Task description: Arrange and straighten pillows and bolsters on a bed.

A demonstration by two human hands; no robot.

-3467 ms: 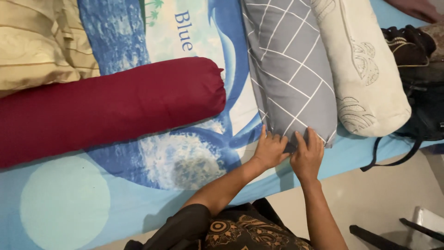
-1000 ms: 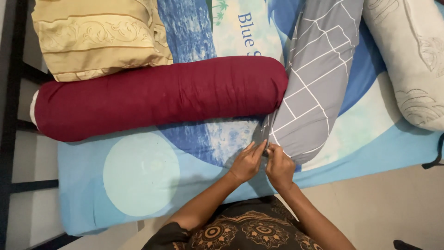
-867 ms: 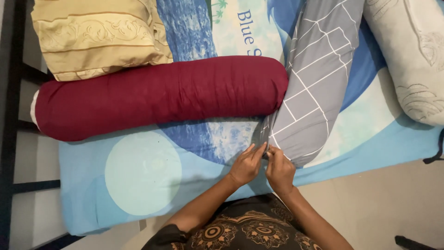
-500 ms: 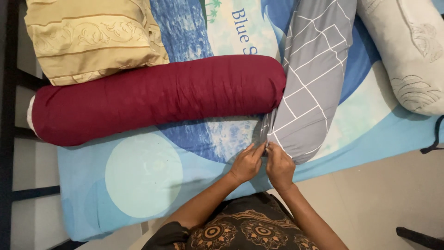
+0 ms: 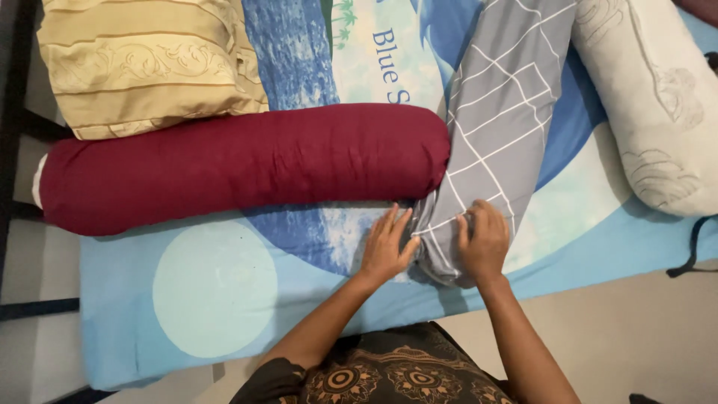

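Note:
A long grey bolster with a white line pattern (image 5: 501, 120) lies slanted on the blue printed bedsheet (image 5: 224, 299). Its near end sits between my hands. My left hand (image 5: 387, 249) lies flat with fingers spread against the left side of that end, partly on the sheet. My right hand (image 5: 485, 241) presses down on top of the bolster's end, fingers curled over the cloth. A maroon bolster (image 5: 239, 166) lies crosswise, its right end touching the grey one.
A beige patterned pillow (image 5: 149, 63) sits at the top left behind the maroon bolster. A cream bolster with leaf outlines (image 5: 651, 105) lies at the right. A black strap (image 5: 692, 247) hangs off the bed's right edge. Tiled floor (image 5: 636, 329) runs below.
My hands were pinched together at the grey bolster's end corner; now they have parted, the left flat beside it and the right on top. The bolster's end has shifted toward the maroon one.

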